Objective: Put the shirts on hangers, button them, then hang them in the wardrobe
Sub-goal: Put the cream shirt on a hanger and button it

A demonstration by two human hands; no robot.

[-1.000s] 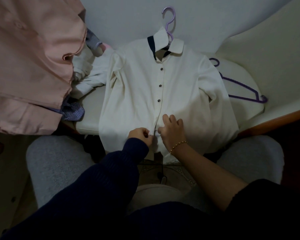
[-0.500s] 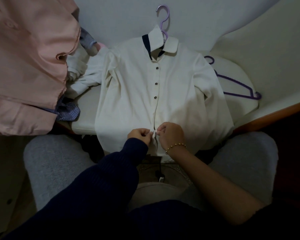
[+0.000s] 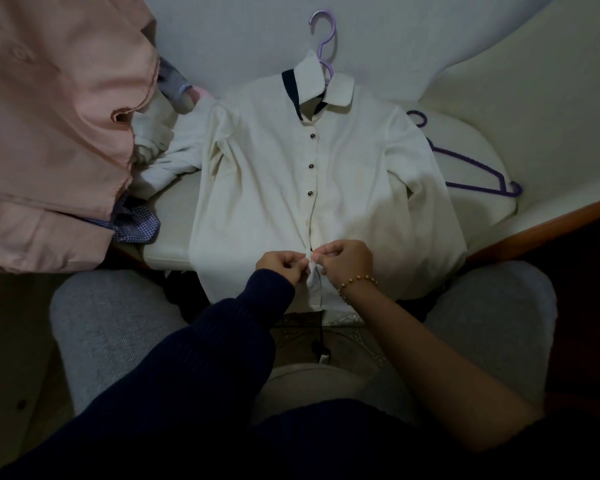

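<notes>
A white shirt [image 3: 264, 188] with a dark-lined collar lies flat on the pale bed [image 3: 482, 98], on a purple hanger [image 3: 324, 39] whose hook sticks out above the collar. Three dark buttons down its front are fastened. My left hand [image 3: 279, 265] and my right hand [image 3: 343, 259] meet low on the placket, each pinching one edge of the shirt front between thumb and fingers. The button between them is hidden by my fingers.
A pink shirt [image 3: 56, 126] lies bunched at the left over a blue checked garment [image 3: 136, 223]. More white cloth [image 3: 160, 154] sits beside it. A spare purple hanger [image 3: 471, 168] lies right of the shirt. A wooden bed edge [image 3: 541, 223] runs at the right. My grey-trousered knees are below.
My right hand lay with fingers spread on the shirt a second ago; it has curled in and now pinches the placket against my left hand. The shirt has not shifted.
</notes>
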